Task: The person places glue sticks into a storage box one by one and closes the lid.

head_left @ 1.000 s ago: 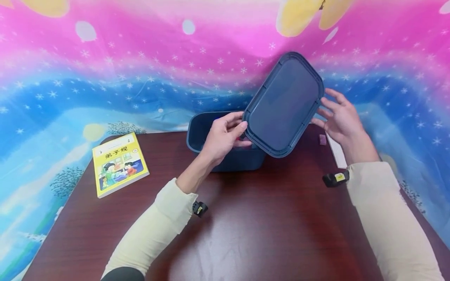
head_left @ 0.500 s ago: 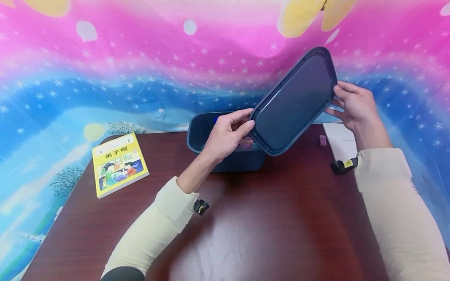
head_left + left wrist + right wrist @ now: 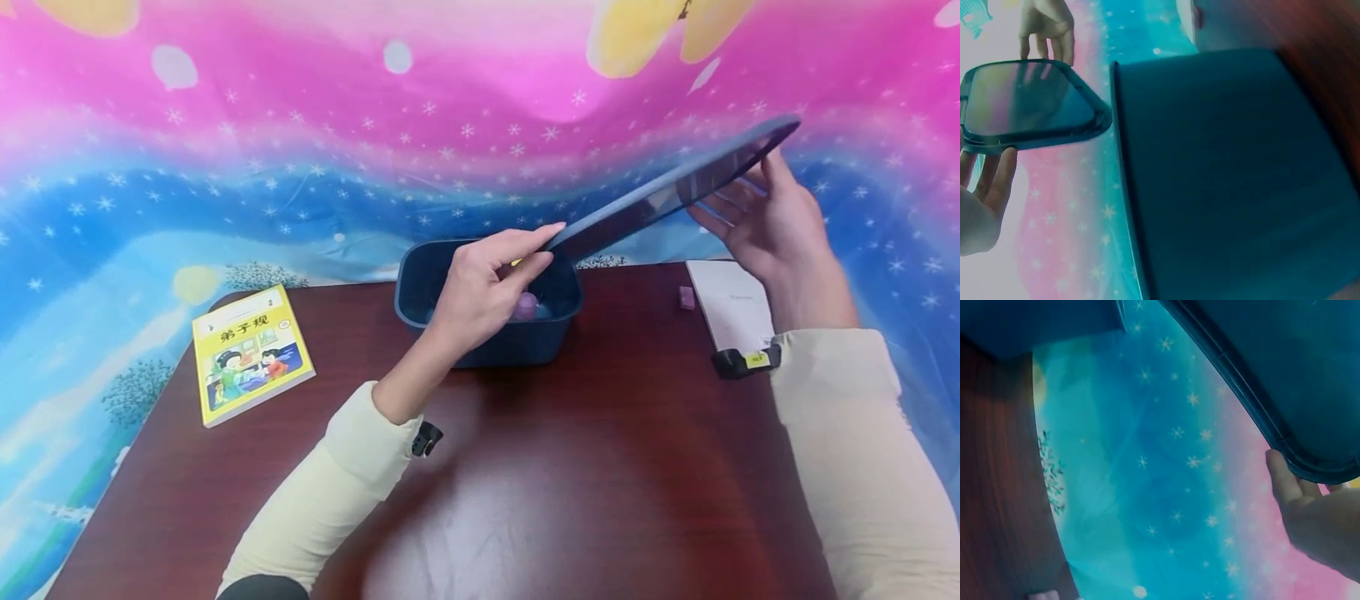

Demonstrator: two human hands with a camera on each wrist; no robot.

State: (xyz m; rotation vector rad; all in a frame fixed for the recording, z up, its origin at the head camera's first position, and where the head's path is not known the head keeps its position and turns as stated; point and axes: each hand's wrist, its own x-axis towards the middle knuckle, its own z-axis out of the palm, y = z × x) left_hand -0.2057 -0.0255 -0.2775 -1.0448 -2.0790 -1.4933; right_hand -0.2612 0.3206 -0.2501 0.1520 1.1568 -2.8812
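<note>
A dark blue lid (image 3: pixel 667 187) is held tilted above a dark blue plastic bin (image 3: pixel 510 343), its right end raised and nearly edge-on in the head view. My left hand (image 3: pixel 483 287) pinches the lid's lower left edge between thumb and fingers, over the bin's opening. My right hand (image 3: pixel 780 237) supports the raised right end, fingers extended under it and fingertips at the rim. In the right wrist view the thumb touches the lid's rim (image 3: pixel 1241 390). Inside the bin a pinkish-purple round thing (image 3: pixel 527 306) shows; my left hand hides part of the interior.
A yellow picture book (image 3: pixel 255 354) lies on the left of the dark wooden table (image 3: pixel 600 483). At the right are a white flat box or booklet (image 3: pixel 727 304) and a small purple block (image 3: pixel 686 297). A patterned cloth (image 3: pixel 300 125) hangs behind the table.
The lid has tipped from facing me to nearly edge-on, and its far end has swung right. My right hand has moved right with it, its grip loosening; my left hand keeps its pinch.
</note>
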